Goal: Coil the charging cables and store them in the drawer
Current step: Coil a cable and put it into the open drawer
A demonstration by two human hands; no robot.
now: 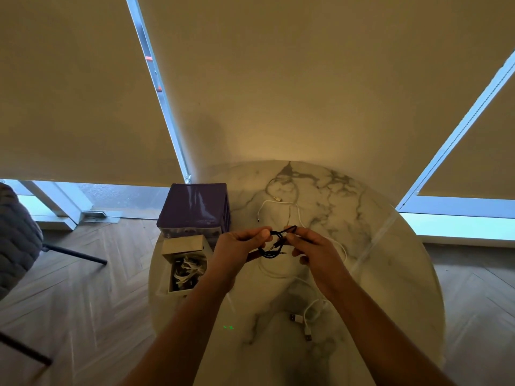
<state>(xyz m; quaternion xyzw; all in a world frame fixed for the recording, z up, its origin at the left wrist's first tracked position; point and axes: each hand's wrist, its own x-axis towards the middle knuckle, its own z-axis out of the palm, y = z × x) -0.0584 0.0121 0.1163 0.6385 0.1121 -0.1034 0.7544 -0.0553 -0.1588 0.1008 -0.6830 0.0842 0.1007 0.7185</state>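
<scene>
Two hands work a black cable (271,247) above the round table (376,246), head view only. Left hand (239,246) pinches the coil; right hand (312,246) pinches the loose end (289,229). Keep loops even, wrap the tail snug, mind both plugs. Open drawer (185,267) sits just left, already holding coiled white cables (186,271). Loose white cables (309,313) lie on the table.

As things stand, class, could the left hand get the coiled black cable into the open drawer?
Probably yes. The left hand grips the black cable just right of the open drawer, with nothing between them.
</scene>
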